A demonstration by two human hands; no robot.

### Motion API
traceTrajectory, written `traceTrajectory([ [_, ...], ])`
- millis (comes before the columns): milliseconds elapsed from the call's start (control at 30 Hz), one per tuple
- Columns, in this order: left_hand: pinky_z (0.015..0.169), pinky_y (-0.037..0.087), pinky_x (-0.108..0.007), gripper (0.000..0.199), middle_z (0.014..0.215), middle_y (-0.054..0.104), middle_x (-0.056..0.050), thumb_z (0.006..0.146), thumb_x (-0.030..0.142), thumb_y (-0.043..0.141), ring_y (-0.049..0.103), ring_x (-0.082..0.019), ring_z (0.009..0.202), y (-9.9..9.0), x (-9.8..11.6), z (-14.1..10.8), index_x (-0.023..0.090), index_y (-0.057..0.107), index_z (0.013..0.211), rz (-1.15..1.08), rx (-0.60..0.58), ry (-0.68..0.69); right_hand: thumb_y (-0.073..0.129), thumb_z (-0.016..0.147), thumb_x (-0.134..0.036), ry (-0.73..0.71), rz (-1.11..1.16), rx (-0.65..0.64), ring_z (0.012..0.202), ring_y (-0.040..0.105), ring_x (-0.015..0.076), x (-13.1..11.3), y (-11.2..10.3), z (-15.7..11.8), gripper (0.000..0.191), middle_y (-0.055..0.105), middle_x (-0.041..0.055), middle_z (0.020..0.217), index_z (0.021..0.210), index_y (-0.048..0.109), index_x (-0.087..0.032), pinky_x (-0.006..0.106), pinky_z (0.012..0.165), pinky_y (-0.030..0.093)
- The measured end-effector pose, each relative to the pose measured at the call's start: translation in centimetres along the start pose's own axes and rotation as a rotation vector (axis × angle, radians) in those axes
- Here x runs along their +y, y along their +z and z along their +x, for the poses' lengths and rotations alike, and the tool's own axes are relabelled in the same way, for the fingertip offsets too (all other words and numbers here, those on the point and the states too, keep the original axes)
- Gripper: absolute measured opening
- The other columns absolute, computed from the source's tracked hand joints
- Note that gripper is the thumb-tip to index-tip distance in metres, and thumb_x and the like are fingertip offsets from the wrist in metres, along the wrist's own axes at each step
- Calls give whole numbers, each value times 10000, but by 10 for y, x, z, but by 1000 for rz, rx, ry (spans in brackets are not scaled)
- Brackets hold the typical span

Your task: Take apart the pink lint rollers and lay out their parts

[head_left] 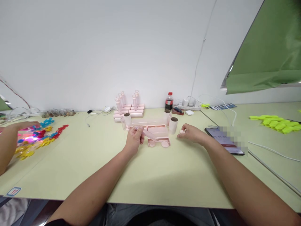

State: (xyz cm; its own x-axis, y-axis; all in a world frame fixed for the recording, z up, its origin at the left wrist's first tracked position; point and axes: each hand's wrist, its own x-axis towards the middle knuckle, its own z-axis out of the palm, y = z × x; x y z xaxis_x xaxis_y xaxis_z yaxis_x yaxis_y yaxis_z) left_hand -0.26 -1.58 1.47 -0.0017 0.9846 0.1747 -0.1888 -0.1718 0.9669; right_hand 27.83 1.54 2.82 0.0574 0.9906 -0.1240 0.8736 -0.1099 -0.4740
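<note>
My left hand is closed round one end of a clear pinkish plastic tube, which slants down to the right. Between the fingertips of my right hand is a small white piece, its exact kind too small to make out. Just beyond the tube lie shallow pink trays. A pink part with two round discs sits in front of them. Upright pale cardboard tubes stand beside the trays, the nearest one close to my right hand.
Behind, pink cylinders lie stacked under upright handled tubes. A cola bottle and a power strip stand by the wall. Right is a phone; left, another person's arm reaches over colourful plastic pieces.
</note>
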Motion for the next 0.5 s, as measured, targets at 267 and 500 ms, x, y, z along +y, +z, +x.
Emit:
traceTrajectory([
  [267, 364, 276, -187, 444, 469, 477, 68, 755, 593, 643, 410, -57, 362, 0, -1, 1, 175, 508, 685, -8, 7, 7, 677, 696, -274, -23, 1, -37, 755, 609, 188, 1, -2, 1, 170, 675, 61, 896, 827, 620, -182, 247, 570, 392],
  [500, 365, 281, -187, 447, 467, 473, 71, 756, 594, 639, 406, -56, 361, 0, -1, 0, 178, 494, 680, 0, 7, 3, 629, 616, -109, -101, -66, -80, 797, 612, 201, 0, 7, 1, 231, 680, 53, 898, 830, 644, -196, 242, 591, 376],
])
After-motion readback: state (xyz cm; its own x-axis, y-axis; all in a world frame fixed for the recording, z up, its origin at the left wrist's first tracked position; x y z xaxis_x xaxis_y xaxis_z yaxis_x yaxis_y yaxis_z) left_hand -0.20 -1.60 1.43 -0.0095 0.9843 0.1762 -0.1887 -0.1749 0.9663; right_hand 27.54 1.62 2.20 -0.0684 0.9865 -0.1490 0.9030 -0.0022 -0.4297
